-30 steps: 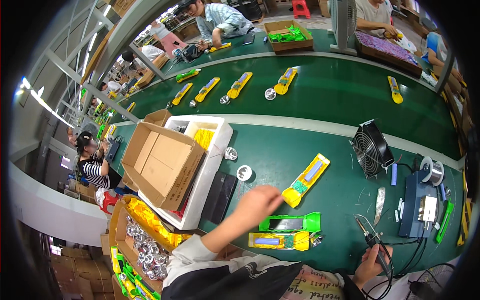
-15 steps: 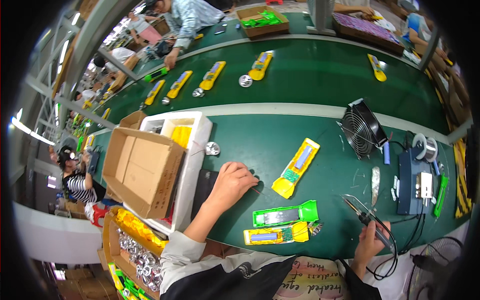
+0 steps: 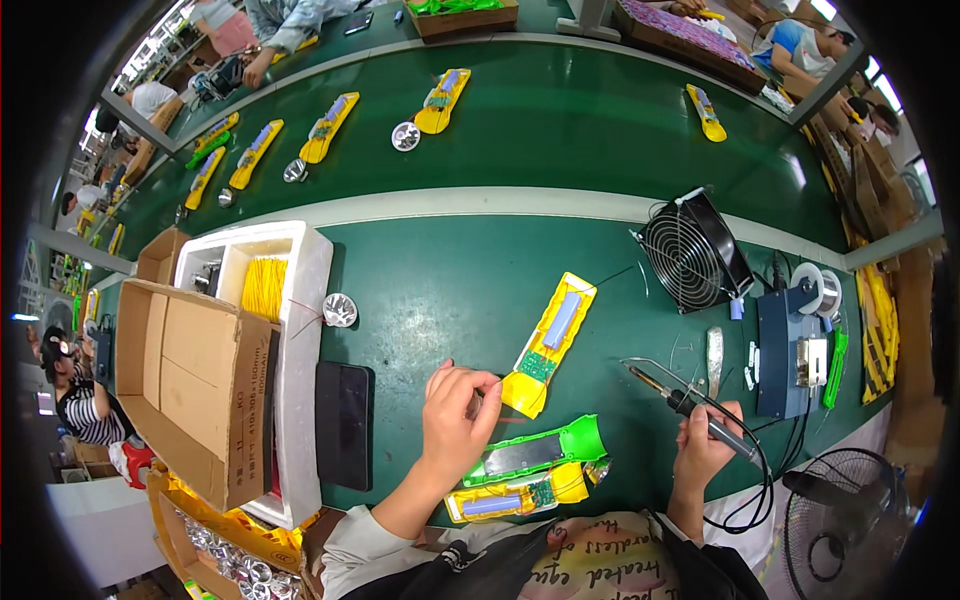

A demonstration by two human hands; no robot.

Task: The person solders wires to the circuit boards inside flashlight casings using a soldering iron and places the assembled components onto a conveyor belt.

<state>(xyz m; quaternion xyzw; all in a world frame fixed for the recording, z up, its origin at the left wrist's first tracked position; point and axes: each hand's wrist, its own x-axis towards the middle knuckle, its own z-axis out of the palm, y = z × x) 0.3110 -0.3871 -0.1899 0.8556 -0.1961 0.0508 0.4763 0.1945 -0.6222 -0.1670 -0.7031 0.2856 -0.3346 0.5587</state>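
Note:
My left hand point(image 3: 458, 415) is pinched closed on thin wires, a dark and a red strand showing at its fingertips. Just to its right lies a yellow flashlight half-shell point(image 3: 549, 345), with a blue cylindrical cell and a small green circuit board in it. My right hand point(image 3: 703, 450) grips a soldering iron point(image 3: 682, 403), its tip pointing left toward that shell, apart from it. Nearer me are a green half-shell point(image 3: 535, 452) with a dark strip inside and another yellow half-shell point(image 3: 515, 502) with a cell and board.
A black phone point(image 3: 344, 425) and silver reflector point(image 3: 340, 310) lie left, beside a white foam box point(image 3: 312, 260) and cardboard box point(image 3: 190, 350). A fan point(image 3: 695, 255), soldering station point(image 3: 780, 350) and solder reel point(image 3: 822, 290) stand right. Yellow shells point(image 3: 442, 102) sit on the green belt beyond.
My left hand has moved right, from over the phone to beside the yellow half-shell, uncovering the phone. My right hand still holds the soldering iron. The whole view has shifted.

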